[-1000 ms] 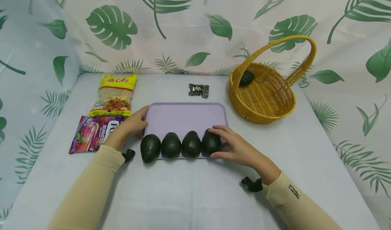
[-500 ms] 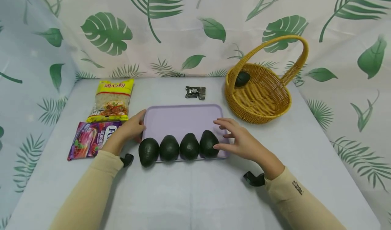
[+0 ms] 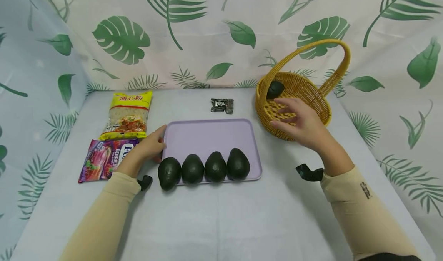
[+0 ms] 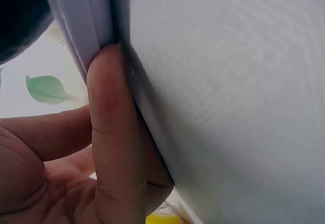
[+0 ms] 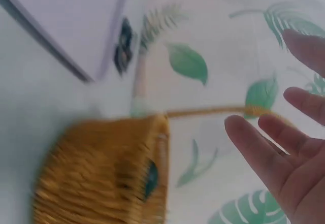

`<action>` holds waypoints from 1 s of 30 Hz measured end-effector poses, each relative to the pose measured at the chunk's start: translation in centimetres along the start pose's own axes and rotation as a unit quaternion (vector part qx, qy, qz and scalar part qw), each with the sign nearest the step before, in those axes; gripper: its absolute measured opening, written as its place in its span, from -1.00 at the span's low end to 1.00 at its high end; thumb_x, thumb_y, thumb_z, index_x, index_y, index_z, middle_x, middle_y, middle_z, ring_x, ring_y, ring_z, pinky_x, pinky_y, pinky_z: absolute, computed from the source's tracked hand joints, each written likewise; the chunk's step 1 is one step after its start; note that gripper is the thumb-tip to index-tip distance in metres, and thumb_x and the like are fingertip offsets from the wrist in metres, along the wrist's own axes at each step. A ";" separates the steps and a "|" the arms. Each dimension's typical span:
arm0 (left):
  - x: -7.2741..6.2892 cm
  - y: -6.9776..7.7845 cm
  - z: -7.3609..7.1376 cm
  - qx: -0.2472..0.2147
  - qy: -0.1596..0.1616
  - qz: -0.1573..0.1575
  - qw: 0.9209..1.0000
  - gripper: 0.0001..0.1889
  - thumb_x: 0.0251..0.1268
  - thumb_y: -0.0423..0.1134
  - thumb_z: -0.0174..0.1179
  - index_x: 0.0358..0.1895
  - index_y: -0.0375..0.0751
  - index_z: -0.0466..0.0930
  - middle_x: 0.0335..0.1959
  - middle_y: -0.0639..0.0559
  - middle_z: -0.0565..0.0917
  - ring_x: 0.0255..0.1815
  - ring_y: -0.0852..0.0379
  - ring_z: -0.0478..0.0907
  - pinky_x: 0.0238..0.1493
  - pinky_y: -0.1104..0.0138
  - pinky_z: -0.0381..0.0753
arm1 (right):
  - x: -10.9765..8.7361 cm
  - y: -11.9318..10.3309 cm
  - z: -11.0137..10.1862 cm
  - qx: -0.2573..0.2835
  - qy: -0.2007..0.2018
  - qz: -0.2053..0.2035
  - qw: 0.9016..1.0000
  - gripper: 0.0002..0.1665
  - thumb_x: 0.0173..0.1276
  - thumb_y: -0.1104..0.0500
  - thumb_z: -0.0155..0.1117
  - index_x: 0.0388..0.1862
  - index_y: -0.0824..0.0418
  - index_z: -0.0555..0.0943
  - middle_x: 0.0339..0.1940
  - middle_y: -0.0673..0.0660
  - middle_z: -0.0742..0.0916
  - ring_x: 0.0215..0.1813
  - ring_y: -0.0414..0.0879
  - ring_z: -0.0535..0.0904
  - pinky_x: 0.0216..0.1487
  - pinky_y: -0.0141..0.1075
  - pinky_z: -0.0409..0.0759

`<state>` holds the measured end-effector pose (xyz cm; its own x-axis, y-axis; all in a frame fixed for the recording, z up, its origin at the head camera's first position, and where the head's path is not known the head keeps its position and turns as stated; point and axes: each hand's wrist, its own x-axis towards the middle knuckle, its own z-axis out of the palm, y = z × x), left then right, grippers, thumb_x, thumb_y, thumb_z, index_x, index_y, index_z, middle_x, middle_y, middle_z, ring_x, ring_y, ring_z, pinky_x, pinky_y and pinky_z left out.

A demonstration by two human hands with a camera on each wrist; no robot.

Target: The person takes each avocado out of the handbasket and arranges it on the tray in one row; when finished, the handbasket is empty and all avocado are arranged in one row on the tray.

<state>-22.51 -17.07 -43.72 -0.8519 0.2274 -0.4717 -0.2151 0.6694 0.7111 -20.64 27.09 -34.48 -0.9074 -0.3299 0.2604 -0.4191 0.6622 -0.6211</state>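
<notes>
Several dark green avocados stand in a row along the near edge of a light purple tray [image 3: 209, 132]; the rightmost avocado [image 3: 238, 164] and the leftmost avocado [image 3: 169, 173] bound the row. Beside the tray's left edge is my left hand [image 3: 151, 143], and in the left wrist view a straight finger [image 4: 114, 117] touches the tray's rim. With nothing in it, my right hand [image 3: 299, 122] is spread in front of the yellow wicker basket [image 3: 294, 134], overlapping its near side. Another avocado [image 3: 275, 89] lies inside, against the basket's left wall.
A yellow pasta bag [image 3: 128, 114] and a purple candy packet [image 3: 104, 161] lie left of the tray. Behind the tray is a small black wrapped snack [image 3: 222, 105]. The basket's tall handle [image 3: 311, 45] arches over it, near the leaf-print backdrop.
My right hand has let go of the rightmost avocado and moved right and away from me, up to the basket. My left hand has stayed at the tray's edge.
</notes>
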 end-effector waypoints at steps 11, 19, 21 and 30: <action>0.7 0.7 -0.6 0.005 0.006 0.011 1.000 -0.24 0.46 -0.41 -0.07 0.61 -0.19 -0.24 -0.06 -0.31 0.35 -0.45 -0.02 0.51 -0.42 0.25 0.67 | 7.2 2.4 -5.5 -0.085 -0.016 0.136 0.987 -0.24 0.46 -0.10 0.17 0.49 0.26 0.31 0.42 0.32 0.40 0.24 0.27 0.52 0.15 0.18 0.53; 0.5 0.6 0.1 -0.004 0.013 0.014 1.000 -0.25 0.46 -0.42 -0.07 0.61 -0.21 -0.21 -0.05 -0.32 0.36 -0.50 -0.01 0.51 -0.45 0.24 0.66 | 12.3 7.2 -5.5 -0.136 -0.120 0.212 0.960 -0.20 0.48 -0.10 0.13 0.48 0.38 0.25 0.41 0.44 0.37 0.39 0.36 0.29 0.37 0.23 0.30; 0.3 0.4 0.4 -0.009 0.014 0.016 1.000 -0.25 0.44 -0.43 -0.06 0.60 -0.23 -0.20 -0.08 -0.31 0.36 -0.52 -0.01 0.50 -0.47 0.24 0.66 | 13.0 8.0 -5.0 -0.147 -0.147 0.217 0.954 -0.23 0.49 -0.05 0.14 0.46 0.41 0.25 0.41 0.46 0.36 0.41 0.38 0.26 0.37 0.24 0.28; -0.8 0.0 0.8 -0.007 0.019 0.002 1.000 -0.24 0.42 -0.43 -0.02 0.60 -0.23 -0.16 -0.08 -0.30 0.38 -0.54 -0.02 0.49 -0.49 0.24 0.64 | 14.3 9.5 -2.3 -0.161 -0.195 0.235 0.939 -0.30 0.48 0.00 0.16 0.44 0.37 0.31 0.41 0.42 0.39 0.41 0.36 0.27 0.36 0.21 0.33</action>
<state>-21.44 -16.67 -43.77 -0.8705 0.2028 -0.4485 -0.2175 0.6589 0.7201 -37.72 30.23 -34.98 -0.9399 -0.1306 -0.3156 -0.0214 0.9447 -0.3271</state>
